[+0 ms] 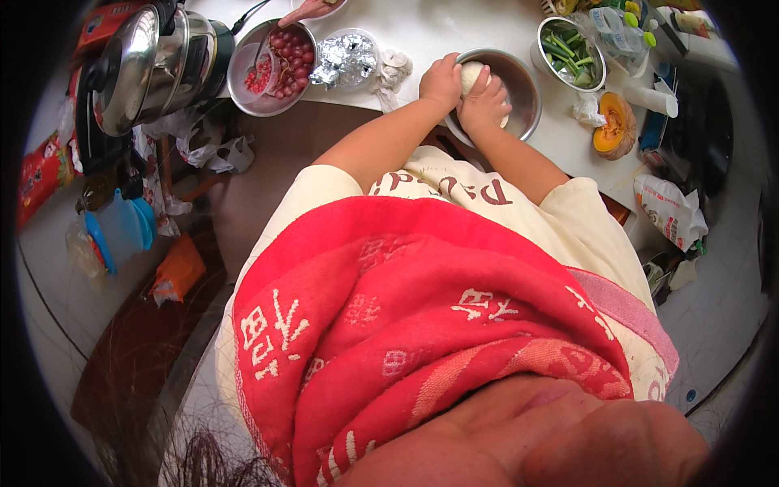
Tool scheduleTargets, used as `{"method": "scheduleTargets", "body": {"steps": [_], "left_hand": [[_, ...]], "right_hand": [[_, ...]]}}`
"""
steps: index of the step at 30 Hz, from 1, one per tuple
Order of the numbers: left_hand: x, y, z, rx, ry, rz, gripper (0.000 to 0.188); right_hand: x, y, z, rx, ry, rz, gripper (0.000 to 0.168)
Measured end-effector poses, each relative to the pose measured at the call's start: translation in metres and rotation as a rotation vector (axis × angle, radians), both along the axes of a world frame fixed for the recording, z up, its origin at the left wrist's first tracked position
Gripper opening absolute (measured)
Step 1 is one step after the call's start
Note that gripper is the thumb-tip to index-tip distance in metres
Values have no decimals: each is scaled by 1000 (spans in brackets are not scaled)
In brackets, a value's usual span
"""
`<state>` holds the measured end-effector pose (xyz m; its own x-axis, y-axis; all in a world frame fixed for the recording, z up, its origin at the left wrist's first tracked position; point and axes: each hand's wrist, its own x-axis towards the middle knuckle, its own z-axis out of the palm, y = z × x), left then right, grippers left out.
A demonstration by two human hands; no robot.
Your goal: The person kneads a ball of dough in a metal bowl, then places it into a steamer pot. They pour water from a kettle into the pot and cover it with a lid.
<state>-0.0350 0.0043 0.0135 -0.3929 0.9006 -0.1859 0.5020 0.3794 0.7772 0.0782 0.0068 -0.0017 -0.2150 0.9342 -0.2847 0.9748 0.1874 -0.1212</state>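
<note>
A pale lump of dough (472, 78) lies in a round metal bowl (524, 91) at the near edge of the white table. My left hand (442, 83) is at the bowl's left rim, its fingers over the edge and its thumb beside the dough. Over the dough lies my right hand (485, 105), pressing on it with bent fingers; some dough shows past the fingers on both sides. The hands are close together, and the right palm is hidden.
Left of the bowl are a crumpled cloth (392, 70), a foil-covered dish (345, 58), a basin of grapes (293, 61) and a steel steamer pot (164, 67). To the right stand a bowl of cut greens (569, 52), a cut pumpkin (614, 125) and plastic bottles (618, 30). Another person's hand (310, 11) is above the grapes.
</note>
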Motion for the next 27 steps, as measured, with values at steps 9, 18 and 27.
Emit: {"method": "scheduleTargets", "body": {"steps": [9, 18, 27], "left_hand": [[-4, 3, -7, -31, 61, -42, 32], [-10, 1, -5, -30, 91, -98, 32], [5, 5, 25, 301, 441, -205, 32]], "right_hand": [[59, 50, -18, -500, 1027, -215, 63], [53, 42, -11, -232, 407, -168, 57], [53, 6, 0, -284, 504, -187, 106]]}}
